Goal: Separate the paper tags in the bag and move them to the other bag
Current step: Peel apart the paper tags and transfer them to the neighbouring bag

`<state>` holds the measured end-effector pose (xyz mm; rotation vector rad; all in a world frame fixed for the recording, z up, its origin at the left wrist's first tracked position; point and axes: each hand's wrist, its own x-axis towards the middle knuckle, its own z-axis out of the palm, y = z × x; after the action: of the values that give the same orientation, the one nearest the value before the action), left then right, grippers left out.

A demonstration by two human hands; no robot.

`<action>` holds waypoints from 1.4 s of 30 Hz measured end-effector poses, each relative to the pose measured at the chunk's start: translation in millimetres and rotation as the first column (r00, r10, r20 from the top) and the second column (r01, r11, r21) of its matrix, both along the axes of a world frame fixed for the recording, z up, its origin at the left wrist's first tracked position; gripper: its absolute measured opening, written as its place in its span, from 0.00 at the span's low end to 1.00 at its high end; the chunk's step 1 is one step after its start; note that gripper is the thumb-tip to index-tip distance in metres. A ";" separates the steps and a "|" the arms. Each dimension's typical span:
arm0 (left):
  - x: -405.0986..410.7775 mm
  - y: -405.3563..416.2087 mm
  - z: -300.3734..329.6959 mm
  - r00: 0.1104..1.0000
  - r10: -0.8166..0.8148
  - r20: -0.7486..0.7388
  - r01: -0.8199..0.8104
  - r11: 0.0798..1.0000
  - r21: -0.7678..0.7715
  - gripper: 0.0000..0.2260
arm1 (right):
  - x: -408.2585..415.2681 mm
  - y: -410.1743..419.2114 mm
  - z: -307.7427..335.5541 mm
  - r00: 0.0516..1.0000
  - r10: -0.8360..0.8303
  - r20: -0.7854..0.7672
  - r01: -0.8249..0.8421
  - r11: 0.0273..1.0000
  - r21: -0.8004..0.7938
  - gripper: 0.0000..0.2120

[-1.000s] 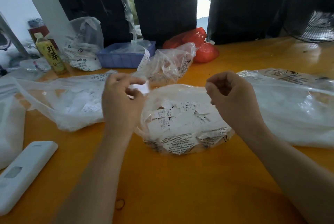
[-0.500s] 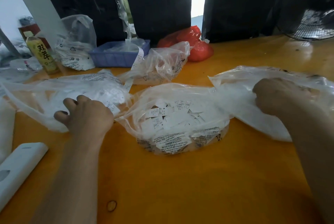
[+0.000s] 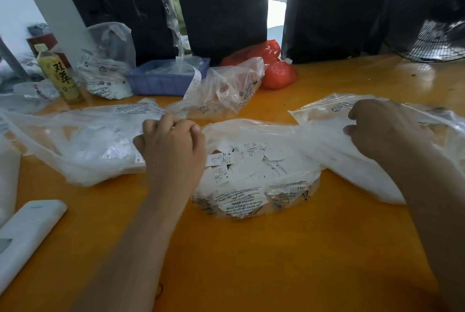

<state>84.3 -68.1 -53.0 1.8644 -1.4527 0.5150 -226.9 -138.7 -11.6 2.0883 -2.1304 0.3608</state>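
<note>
On the orange table (image 3: 251,261), a curled left hand (image 3: 173,150) hovers beside the tag-filled middle bag (image 3: 256,176), what it holds unclear. Right hand (image 3: 385,130) grips the right bag (image 3: 352,160); a bottle (image 3: 60,72) and blue tray (image 3: 161,82) stand far left.

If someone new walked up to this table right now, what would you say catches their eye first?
Probably the clear bag of paper tags lying open in the middle of the orange table, with the left hand curled over its left rim. Next, the right hand reaching into another clear bag on the right. At the back, the red bag stands out beside a blue tray.
</note>
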 end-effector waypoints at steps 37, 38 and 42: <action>-34.7 6.4 -6.4 0.136 -0.376 -0.917 0.610 0.761 -0.222 0.04 | 90.3 40.9 -34.3 0.470 0.438 0.767 -0.478 0.856 -0.196 0.22; -35.2 6.4 -5.7 0.126 -0.374 -0.919 0.604 0.764 -0.228 0.04 | 89.5 40.5 -33.5 0.442 0.400 0.803 -0.494 0.856 -0.154 0.23; -37.7 7.1 -3.7 0.083 -0.367 -0.927 0.609 0.754 -0.244 0.04 | 88.9 42.5 -35.6 0.431 0.402 0.807 -0.537 0.834 -0.129 0.10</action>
<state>46.6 -61.0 -56.7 1.1469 -1.0824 -1.0648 -138.0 -96.3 -47.2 3.0094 -1.8210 1.5746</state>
